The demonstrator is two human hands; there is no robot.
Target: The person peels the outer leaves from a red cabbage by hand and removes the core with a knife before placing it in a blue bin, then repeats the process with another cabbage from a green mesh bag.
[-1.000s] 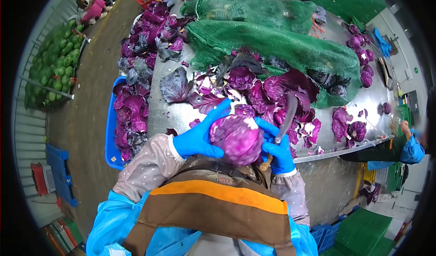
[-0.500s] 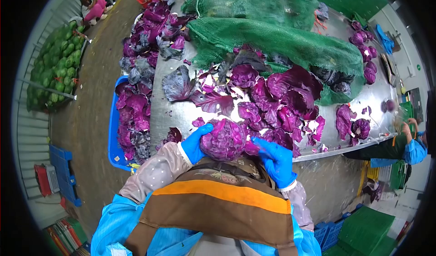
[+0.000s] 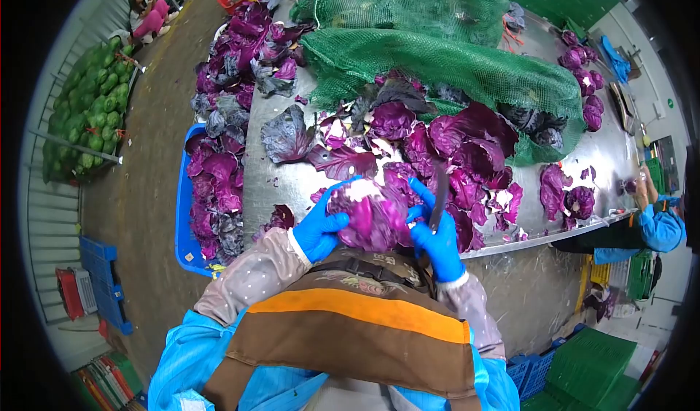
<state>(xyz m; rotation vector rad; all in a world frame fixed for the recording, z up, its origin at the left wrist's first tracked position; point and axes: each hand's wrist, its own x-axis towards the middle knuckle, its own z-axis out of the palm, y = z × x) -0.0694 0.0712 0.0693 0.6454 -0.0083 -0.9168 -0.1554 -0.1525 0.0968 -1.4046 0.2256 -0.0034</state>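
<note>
Just in front of my apron, a red cabbage head [image 3: 370, 220] shows its pale cut side at the top and is slightly blurred. My left hand [image 3: 318, 230], in a blue glove, grips it from the left. On the other side my gloved right hand [image 3: 439, 249] is closed round a knife [image 3: 440, 198] with its dark blade pointing up, the fingertips close to the cabbage. Beyond lies a heap of loose purple leaves [image 3: 467, 137] on the metal table [image 3: 284, 185].
Green mesh sacks [image 3: 445, 53] lie across the table. A blue crate [image 3: 182, 214] full of leaves stands at the left edge. At far right a co-worker's sleeve [image 3: 662, 230] and hands show. Bagged green cabbages [image 3: 95, 108] are stacked beyond the aisle.
The cabbage has turned so its pale cut side faces up. My right hand has swung the knife blade upright into view. The co-worker's hands at right have shifted.
</note>
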